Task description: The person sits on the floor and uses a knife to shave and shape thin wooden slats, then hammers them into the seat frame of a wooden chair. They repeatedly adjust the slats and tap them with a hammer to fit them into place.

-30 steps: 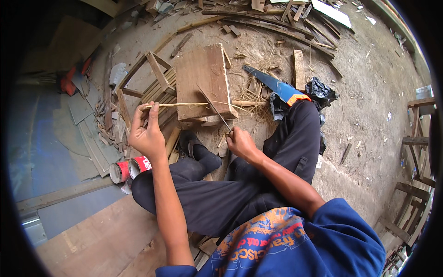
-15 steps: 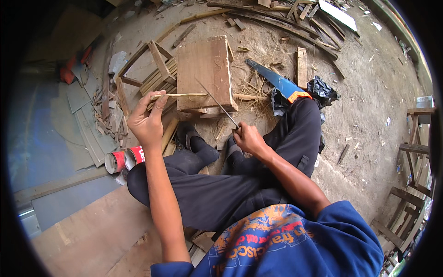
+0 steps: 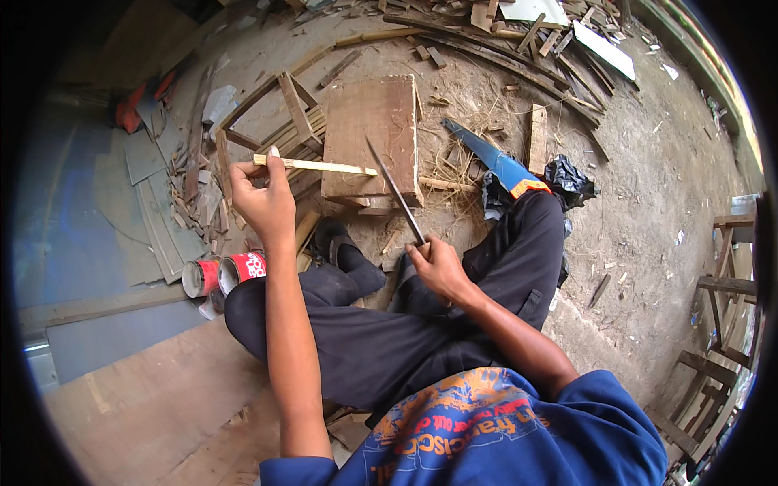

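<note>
My left hand (image 3: 266, 194) is closed on one end of a thin, pale bamboo strip (image 3: 324, 166), thumb on top. The strip points right, its far end over a low wooden block (image 3: 369, 121) that stands in front of my feet. In my right hand (image 3: 438, 263) is the handle of a knife (image 3: 392, 188) with a long, narrow dark blade. The blade slants up and to the left, its tip above the block. A small gap shows between the strip's end and the blade. The knife's handle is mostly hidden in my fist.
A blue handsaw (image 3: 490, 154) with an orange handle lies beside my right knee, next to black plastic (image 3: 570, 176) and shavings. Two red cans (image 3: 241, 269) stand by my left knee. A wooden frame (image 3: 293, 109) is left of the block; a scrap-wood pile (image 3: 502, 53) lies beyond.
My left hand has turned the strip so its broader face shows. The knife blade has turned too, showing more of its flat side. The whole view has shifted slightly.
</note>
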`<state>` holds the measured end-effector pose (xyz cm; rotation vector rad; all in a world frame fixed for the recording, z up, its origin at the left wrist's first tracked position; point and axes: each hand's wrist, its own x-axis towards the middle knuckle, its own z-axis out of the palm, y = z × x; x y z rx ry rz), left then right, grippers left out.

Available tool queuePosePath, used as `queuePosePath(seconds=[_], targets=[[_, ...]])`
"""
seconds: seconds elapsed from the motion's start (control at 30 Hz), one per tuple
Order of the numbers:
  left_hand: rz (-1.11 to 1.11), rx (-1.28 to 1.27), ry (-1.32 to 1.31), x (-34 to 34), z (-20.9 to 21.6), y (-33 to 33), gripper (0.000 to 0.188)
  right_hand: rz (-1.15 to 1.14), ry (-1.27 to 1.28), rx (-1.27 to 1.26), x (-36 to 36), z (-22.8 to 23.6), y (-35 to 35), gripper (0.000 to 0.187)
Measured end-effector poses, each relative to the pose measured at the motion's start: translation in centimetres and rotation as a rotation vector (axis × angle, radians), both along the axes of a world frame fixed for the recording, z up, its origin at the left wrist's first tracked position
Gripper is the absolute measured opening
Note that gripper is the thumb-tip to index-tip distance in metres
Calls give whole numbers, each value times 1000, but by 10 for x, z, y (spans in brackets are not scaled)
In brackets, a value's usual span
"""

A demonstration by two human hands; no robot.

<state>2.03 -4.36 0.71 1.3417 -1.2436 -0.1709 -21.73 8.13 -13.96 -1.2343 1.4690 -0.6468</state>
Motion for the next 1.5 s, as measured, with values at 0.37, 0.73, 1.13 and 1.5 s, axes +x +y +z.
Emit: queuePosePath(seconds=[0.37, 0.73, 1.13, 1.5], targets=[[-81, 6, 168, -4, -1, -1, 19, -100, 80, -110, 0, -31, 0, 40], [-111, 97, 205, -17, 6, 20, 16, 33, -150, -446, 52, 48, -11, 22], [-224, 94, 326, -23, -2, 33, 19, 120, -32, -449, 47, 35, -41, 21], [-242, 106, 332, -25, 0, 32, 18, 105, 84, -381, 27, 19, -46, 22]])
